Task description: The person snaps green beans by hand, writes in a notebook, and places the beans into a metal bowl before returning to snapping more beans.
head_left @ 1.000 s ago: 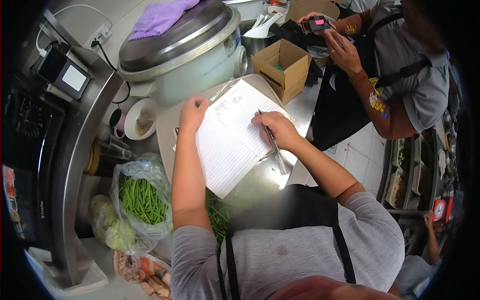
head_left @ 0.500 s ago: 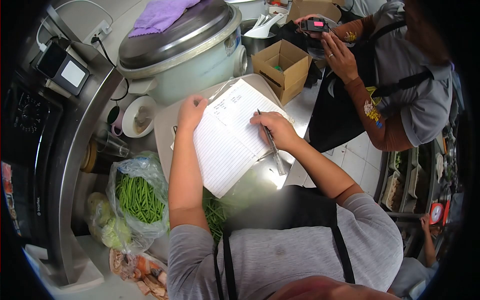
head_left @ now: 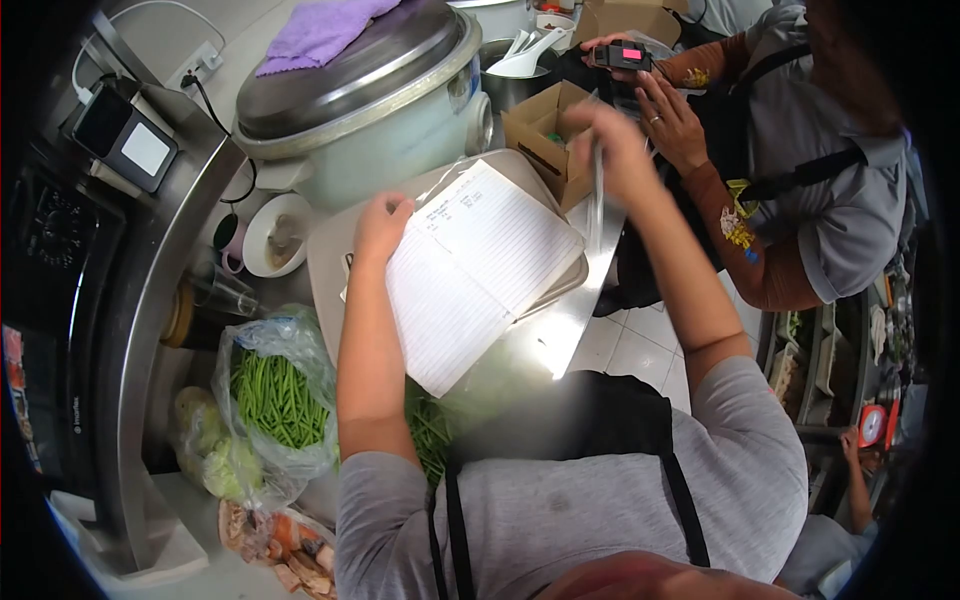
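An open lined notebook (head_left: 480, 270) with some handwriting near its top lies on a beige tray (head_left: 330, 270). My left hand (head_left: 383, 228) grips the notebook's upper left edge with its fingers curled. Raised beyond the notebook's right side, my right hand (head_left: 618, 150) is blurred by motion in front of a small cardboard box (head_left: 545, 130). A thin pen (head_left: 597, 200) hangs down from its fingers, also smeared.
A co-worker (head_left: 840, 200) at the right holds a small black device (head_left: 625, 54). Behind the tray stands a large lidded pot (head_left: 370, 150) with a purple cloth (head_left: 322, 35). Bagged green beans (head_left: 280, 398), a white bowl (head_left: 276, 235) and raw meat (head_left: 285, 550) are at the left.
My right hand has lifted off the notebook page and moved up and right with the pen. My left hand has stayed at the notebook's edge. The co-worker's hands have shifted slightly.
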Motion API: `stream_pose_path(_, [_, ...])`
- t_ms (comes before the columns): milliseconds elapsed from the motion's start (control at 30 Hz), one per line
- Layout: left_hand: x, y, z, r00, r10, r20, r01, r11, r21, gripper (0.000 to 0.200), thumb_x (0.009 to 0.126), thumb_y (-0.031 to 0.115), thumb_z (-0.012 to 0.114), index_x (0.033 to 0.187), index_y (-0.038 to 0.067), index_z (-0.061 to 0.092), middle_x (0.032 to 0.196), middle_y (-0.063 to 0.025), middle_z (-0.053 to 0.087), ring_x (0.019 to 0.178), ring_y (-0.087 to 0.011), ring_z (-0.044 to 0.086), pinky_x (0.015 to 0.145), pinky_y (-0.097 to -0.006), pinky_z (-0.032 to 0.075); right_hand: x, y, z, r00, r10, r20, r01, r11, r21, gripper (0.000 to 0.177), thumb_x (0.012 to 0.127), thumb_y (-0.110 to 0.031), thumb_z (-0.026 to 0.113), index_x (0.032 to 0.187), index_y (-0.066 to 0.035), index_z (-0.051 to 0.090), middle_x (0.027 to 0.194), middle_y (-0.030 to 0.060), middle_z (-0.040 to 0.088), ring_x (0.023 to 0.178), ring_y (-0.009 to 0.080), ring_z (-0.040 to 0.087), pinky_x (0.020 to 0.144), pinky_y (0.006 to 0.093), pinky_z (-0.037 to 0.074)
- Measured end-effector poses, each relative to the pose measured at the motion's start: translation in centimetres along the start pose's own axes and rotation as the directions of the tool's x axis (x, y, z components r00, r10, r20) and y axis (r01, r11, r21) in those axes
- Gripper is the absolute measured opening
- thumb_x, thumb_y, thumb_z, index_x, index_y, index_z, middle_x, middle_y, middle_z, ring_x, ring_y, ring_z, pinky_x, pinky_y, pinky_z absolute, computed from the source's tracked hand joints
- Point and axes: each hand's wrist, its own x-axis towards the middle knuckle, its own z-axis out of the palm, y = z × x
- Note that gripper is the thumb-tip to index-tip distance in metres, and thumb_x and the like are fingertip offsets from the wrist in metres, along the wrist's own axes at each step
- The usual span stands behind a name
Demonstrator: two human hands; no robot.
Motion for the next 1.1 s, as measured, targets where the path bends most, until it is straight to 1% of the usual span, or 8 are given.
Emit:
stream_pose_path(67, [-0.1, 0.2, -0.1, 1.000, 0.013, -0.009, -0.013, 1.000, -0.002, 0.031, 0.072, 0.027, 0.058, 0.088, 0.001, 0.058, 0.081, -0.0147, 0.060, 0.076, -0.0267, 0.056, 0.069, -0.0337, 0.043, 3.0, 4.0, -1.6, 0.980, -0.031, -0.196, -0.002, 0.986, -0.166, 0.035, 0.059, -0.003, 0.063, 0.093, -0.006, 0.054, 0.074, 0.0121, 0.056, 0.072, 0.0303, 0.056, 0.065, 0.0360, 0.044])
stream_pose_path(133, [0.0, 0.1, -0.1, 1.000, 0.021, -0.013, -0.021, 1.000, 0.014, 0.031, 0.072, 0.027, 0.058, 0.087, 0.001, 0.058, 0.080, -0.0144, 0.059, 0.075, -0.0265, 0.056, 0.068, -0.0337, 0.043, 4.7, 6.2, -3.5, 0.968, 0.185, -0.167, -0.233, 0.910, -0.344, 0.040, 0.060, -0.008, 0.067, 0.098, -0.008, 0.053, 0.089, 0.0134, 0.056, 0.087, 0.0301, 0.054, 0.071, 0.0388, 0.043])
stream_pose_path(200, [0.0, 0.0, 0.0, 1.000, 0.020, -0.014, -0.019, 0.999, 0.027, 0.030, 0.072, 0.028, 0.058, 0.087, 0.001, 0.058, 0.079, -0.0143, 0.059, 0.075, -0.0264, 0.056, 0.068, -0.0336, 0.043, 5.5, 9.5, -4.2, 0.965, 0.221, -0.139, -0.261, 0.824, -0.503, 0.043, 0.060, -0.009, 0.067, 0.100, -0.009, 0.052, 0.090, 0.0127, 0.056, 0.088, 0.0301, 0.053, 0.073, 0.0383, 0.043])
stream_pose_path(400, [0.1, -0.1, -0.1, 1.000, 0.005, -0.006, -0.005, 1.000, 0.002, 0.031, 0.072, 0.028, 0.058, 0.088, 0.002, 0.058, 0.079, -0.0142, 0.059, 0.075, -0.0261, 0.056, 0.068, -0.0335, 0.043, 5.8, 11.0, -4.5, 0.960, 0.279, -0.012, -0.252, 0.849, -0.464, 0.040, 0.060, -0.012, 0.067, 0.098, -0.010, 0.052, 0.092, 0.0104, 0.055, 0.089, 0.0299, 0.052, 0.074, 0.0385, 0.042])
stream_pose_path(700, [0.0, -0.2, 0.0, 1.000, 0.022, -0.011, -0.022, 1.000, 0.019, 0.031, 0.072, 0.028, 0.057, 0.089, 0.002, 0.058, 0.080, -0.0137, 0.059, 0.075, -0.0254, 0.056, 0.068, -0.0331, 0.043, 4.6, 13.4, -3.1, 0.989, 0.111, -0.093, -0.144, 0.798, -0.585, 0.045, 0.059, -0.018, 0.070, 0.101, -0.016, 0.051, 0.085, 0.0097, 0.053, 0.081, 0.0302, 0.054, 0.067, 0.0405, 0.044])
stream_pose_path(900, [-0.2, 0.2, -0.1, 1.000, 0.012, -0.024, -0.012, 1.000, 0.006, 0.028, 0.072, 0.025, 0.058, 0.087, 0.001, 0.057, 0.076, -0.0116, 0.058, 0.071, -0.0215, 0.054, 0.065, -0.0308, 0.043, 4.4, 13.0, -2.7, 0.971, 0.200, -0.127, -0.236, 0.767, -0.597, 0.048, 0.060, -0.023, 0.071, 0.103, -0.017, 0.051, 0.085, 0.0113, 0.052, 0.078, 0.0320, 0.055, 0.064, 0.0410, 0.045])
stream_pose_path(967, [-0.1, 0.0, 0.1, 0.998, 0.040, -0.049, -0.040, 0.999, -0.005, 0.024, 0.072, 0.020, 0.059, 0.084, 0.000, 0.057, 0.071, -0.0079, 0.057, 0.065, -0.0146, 0.052, 0.061, -0.0267, 0.042, 4.6, 12.2, -2.8, 0.956, 0.255, -0.143, -0.289, 0.759, -0.584, 0.040, 0.062, -0.025, 0.070, 0.095, -0.013, 0.052, 0.088, 0.0126, 0.052, 0.078, 0.0343, 0.055, 0.064, 0.0423, 0.045])
stream_pose_path(1100, [0.0, -0.3, 0.2, 0.996, 0.064, -0.059, -0.064, 0.998, -0.004, 0.024, 0.072, 0.021, 0.059, 0.084, 0.000, 0.057, 0.071, -0.0078, 0.057, 0.064, -0.0146, 0.052, 0.061, -0.0269, 0.042, 4.7, 12.1, -2.8, 0.935, 0.298, -0.193, -0.354, 0.756, -0.551, 0.037, 0.064, -0.029, 0.068, 0.091, -0.011, 0.050, 0.091, 0.0136, 0.050, 0.076, 0.0364, 0.055, 0.064, 0.0435, 0.045])
